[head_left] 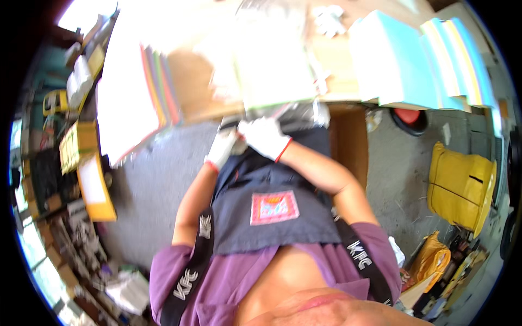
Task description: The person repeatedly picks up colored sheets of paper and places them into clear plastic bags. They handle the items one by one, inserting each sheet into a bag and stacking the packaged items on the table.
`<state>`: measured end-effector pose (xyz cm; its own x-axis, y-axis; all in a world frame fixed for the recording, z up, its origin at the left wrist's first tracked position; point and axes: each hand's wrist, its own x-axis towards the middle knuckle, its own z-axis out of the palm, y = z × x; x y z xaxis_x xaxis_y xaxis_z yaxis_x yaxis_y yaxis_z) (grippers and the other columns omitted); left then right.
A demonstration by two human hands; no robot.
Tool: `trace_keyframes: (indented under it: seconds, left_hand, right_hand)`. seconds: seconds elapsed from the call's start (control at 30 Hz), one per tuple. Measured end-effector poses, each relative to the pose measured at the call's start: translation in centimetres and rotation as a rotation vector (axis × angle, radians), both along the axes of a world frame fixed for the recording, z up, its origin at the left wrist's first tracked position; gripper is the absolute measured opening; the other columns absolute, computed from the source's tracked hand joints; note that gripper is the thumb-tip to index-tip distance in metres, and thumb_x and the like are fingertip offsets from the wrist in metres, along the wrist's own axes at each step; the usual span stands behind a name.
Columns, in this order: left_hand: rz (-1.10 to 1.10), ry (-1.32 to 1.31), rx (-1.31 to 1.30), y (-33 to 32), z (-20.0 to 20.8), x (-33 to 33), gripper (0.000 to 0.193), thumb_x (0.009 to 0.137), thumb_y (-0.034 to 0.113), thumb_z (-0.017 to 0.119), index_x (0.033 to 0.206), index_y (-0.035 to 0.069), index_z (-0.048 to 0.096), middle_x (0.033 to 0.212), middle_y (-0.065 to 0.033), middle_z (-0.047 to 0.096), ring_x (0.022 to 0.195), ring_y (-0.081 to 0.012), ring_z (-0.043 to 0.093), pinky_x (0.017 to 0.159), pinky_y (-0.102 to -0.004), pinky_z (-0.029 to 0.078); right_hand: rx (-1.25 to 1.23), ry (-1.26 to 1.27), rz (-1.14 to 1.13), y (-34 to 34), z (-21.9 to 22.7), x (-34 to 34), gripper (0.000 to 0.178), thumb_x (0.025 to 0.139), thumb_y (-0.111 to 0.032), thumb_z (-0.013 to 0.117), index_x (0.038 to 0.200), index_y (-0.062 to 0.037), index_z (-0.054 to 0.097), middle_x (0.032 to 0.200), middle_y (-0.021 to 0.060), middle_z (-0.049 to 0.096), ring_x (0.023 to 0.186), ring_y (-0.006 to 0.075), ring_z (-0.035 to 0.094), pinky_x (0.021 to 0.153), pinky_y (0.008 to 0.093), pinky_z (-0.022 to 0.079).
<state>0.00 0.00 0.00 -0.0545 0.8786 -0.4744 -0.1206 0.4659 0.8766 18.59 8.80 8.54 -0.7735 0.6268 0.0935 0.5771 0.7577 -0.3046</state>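
Note:
My two hands, in white gloves with red cuffs, meet at the table's near edge in front of my dark apron (pixel 272 179). My left hand (pixel 222 149) is closed, its fingertips drawn close to those of the right. Bent fingers close my right hand (pixel 265 138) too, and anything pinched between the hands is too small and blurred to name. Just beyond them lies a pale stack of sheets (pixel 277 76) with a greenish near edge, washed out by glare. Clear plastic film (pixel 312 113) hangs from that stack over the table edge, beside the right hand.
A tall white pile (pixel 128 92) with coloured layers stands left on the wooden table (pixel 190 81). Light blue stacks (pixel 402 60) stand right, near a crumpled white item (pixel 329 20). On the floor are a strapped yellow bundle (pixel 462 187) and a black-and-red round object (pixel 409 118).

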Motion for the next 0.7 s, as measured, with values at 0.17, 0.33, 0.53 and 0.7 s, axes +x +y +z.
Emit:
trace_keyframes:
  seconds: [0.17, 0.33, 0.53, 0.7]
  left_hand:
    - [0.117, -0.227, -0.169, 4.4, 6.4, 2.9, 0.022, 0.095, 0.015, 0.046, 0.094, 0.001, 0.062, 0.085, -0.0134, 0.068, 0.069, -0.0213, 0.067, 0.061, -0.0322, 0.056]
    - [0.061, -0.123, -0.232, 2.9, 6.8, 3.5, 0.020, 0.094, 0.014, 0.046, 0.100, 0.000, 0.059, 0.088, -0.0130, 0.068, 0.071, -0.0210, 0.067, 0.062, -0.0317, 0.056]
    - [-0.007, -0.049, -0.173, 1.6, 7.7, 3.0, 0.018, 0.096, 0.013, 0.045, 0.098, 0.000, 0.058, 0.088, -0.0131, 0.068, 0.065, -0.0140, 0.062, 0.055, -0.0253, 0.052]
    - [-0.126, 0.139, -0.044, 2.1, 7.7, 2.8, 0.019, 0.092, 0.019, 0.057, 0.091, 0.002, 0.064, 0.077, -0.0050, 0.066, 0.064, -0.0097, 0.059, 0.060, -0.0242, 0.048]
  right_hand:
    - [0.089, 0.015, -0.057, 1.6, 1.3, 0.6, 0.015, 0.088, -0.024, 0.053, 0.091, -0.0114, 0.060, 0.066, 0.0063, 0.065, 0.060, 0.0242, 0.067, 0.048, 0.0403, 0.050]
    - [-0.077, 0.045, 0.001, 0.4, 0.6, 1.7, 0.017, 0.085, -0.028, 0.060, 0.088, -0.0117, 0.059, 0.063, 0.0050, 0.065, 0.058, 0.0271, 0.067, 0.051, 0.0391, 0.052]
    - [-1.454, 1.335, -0.777, 2.9, 4.0, 16.0, 0.012, 0.091, -0.012, 0.054, 0.079, -0.0109, 0.053, 0.065, -0.0012, 0.047, 0.052, 0.0115, 0.046, 0.047, 0.0251, 0.041]
    - [-0.432, 1.919, -1.410, -1.4, -5.8, 42.2, 0.018, 0.092, -0.024, 0.060, 0.094, -0.0075, 0.065, 0.085, 0.0052, 0.066, 0.072, 0.0096, 0.060, 0.059, 0.0229, 0.052]
